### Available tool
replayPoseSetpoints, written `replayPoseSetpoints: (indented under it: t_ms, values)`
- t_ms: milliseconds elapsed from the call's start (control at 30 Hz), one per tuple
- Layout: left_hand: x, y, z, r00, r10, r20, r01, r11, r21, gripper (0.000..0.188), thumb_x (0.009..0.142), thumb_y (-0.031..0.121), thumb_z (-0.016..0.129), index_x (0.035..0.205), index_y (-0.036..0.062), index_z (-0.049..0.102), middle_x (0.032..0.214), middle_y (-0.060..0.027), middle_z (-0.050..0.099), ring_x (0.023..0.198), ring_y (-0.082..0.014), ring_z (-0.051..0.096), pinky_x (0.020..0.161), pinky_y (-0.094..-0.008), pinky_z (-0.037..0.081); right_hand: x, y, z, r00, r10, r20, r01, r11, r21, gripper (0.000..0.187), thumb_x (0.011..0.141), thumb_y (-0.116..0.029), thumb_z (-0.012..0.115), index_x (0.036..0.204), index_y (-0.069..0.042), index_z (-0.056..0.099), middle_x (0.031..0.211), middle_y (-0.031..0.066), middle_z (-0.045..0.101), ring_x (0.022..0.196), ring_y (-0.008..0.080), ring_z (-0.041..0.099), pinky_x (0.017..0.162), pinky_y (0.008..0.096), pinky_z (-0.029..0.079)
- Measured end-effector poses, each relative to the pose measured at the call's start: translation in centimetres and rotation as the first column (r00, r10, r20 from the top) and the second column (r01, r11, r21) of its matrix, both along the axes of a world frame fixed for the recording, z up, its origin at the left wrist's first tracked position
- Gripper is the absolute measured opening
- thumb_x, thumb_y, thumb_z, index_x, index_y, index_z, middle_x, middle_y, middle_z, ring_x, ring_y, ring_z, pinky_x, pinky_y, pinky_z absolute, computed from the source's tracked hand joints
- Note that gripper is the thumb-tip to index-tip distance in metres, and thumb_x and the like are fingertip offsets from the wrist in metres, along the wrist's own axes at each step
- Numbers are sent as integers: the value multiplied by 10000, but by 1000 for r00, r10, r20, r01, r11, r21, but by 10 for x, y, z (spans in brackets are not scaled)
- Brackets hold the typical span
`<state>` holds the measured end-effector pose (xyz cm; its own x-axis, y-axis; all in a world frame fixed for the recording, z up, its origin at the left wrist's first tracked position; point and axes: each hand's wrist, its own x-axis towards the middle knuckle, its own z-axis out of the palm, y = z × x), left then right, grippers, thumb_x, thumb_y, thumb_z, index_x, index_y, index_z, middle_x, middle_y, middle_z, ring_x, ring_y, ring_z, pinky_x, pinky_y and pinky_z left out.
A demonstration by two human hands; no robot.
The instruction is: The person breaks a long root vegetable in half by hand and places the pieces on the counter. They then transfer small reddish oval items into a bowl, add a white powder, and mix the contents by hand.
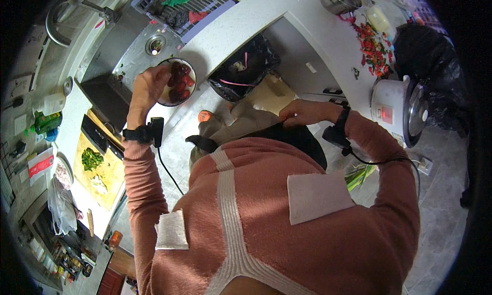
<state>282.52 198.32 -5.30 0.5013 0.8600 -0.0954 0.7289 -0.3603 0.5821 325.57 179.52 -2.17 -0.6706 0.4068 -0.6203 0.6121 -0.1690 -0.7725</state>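
Observation:
A round bowl [193, 85] with a pale rim is in my left hand [148, 87], just past the sink's near edge. My fingers curl over its left side. Dark red, glossy rounded pieces of food [180, 81] lie inside; their exact kind is hard to make out. At my waist, my right hand [309, 112] is closed with its fingertips at the upper edge of a dark cloth [300, 141], which looks like an apron. Both wrists wear black straps with cables.
The steel sink [136, 51] holds a drain and a rack [205, 26]. A bin with a black bag [241, 75] stands below the counter. To the left are a cutting board [105, 180] with chopped greens and a knife [94, 133]; to the right, a rice cooker [392, 108] and red-green scraps [375, 49].

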Motion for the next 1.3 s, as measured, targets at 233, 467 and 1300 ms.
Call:
replayPoseSetpoints:
  t_ms: [233, 467, 1300]
  values:
    - [4, -9, 5, 999, -11, 51, 10, 1000, 18, 312, 882, 196, 724, 1169, 75, 721, 1056, -204, 728, 955, -423, 693, 841, -466, 555, -30, 65, -1, 996, -17, -87, 19, 1000, 23, 152, 949, -169, 716, 978, -21, 695, 889, 36, 698, 820, 115, 628, 731, 299, 524]
    - [20, -28, 1, 999, 31, -35, -26, 989, 142, 536, 793, 265, 789, 1302, 161, 657, 1298, -139, 663, 1132, -357, 666, 933, -448, 551, -129, 159, -6, 965, -66, -252, 211, 767, 606, 141, 893, -97, 663, 995, -3, 685, 865, 134, 724, 779, 209, 698, 734, 367, 545]
    - [12, -41, 6, 974, 227, -4, -227, 974, -17, 597, 783, 215, 825, 1326, 79, 616, 1211, -212, 675, 1110, -396, 665, 945, -437, 540, -221, 226, -34, 980, -177, -92, 185, 979, 86, 269, 927, 9, 517, 1156, 49, 653, 886, 149, 717, 630, 236, 721, 519, 347, 596]
